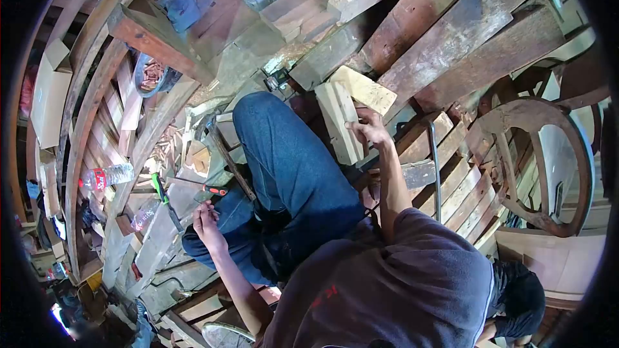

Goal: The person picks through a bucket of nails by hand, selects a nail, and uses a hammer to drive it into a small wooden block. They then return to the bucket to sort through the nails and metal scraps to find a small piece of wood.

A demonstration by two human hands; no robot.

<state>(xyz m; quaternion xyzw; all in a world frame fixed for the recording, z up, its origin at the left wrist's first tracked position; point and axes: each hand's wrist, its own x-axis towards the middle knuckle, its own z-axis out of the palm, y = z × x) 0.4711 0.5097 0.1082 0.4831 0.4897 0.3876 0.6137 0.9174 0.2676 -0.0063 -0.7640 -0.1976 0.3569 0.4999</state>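
Currently, the right hand point(369, 130) is grasping the near edge of a pale wooden block point(339, 124), lying towards one o'clock, with a yellowish wood piece point(366, 90) sitting just beyond. Towards eight o'clock, the left hand point(207, 225) is curling its fingers loosely, possibly holding something small; I cannot tell. A red-and-black handle point(216, 190) is lying near it, at one o'clock.

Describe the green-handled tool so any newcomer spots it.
Start from the blue jeans and find the left hand near them. Left of that hand lies the tool; its green handle sets it apart from the red-and-black-handled screwdriver nearby.
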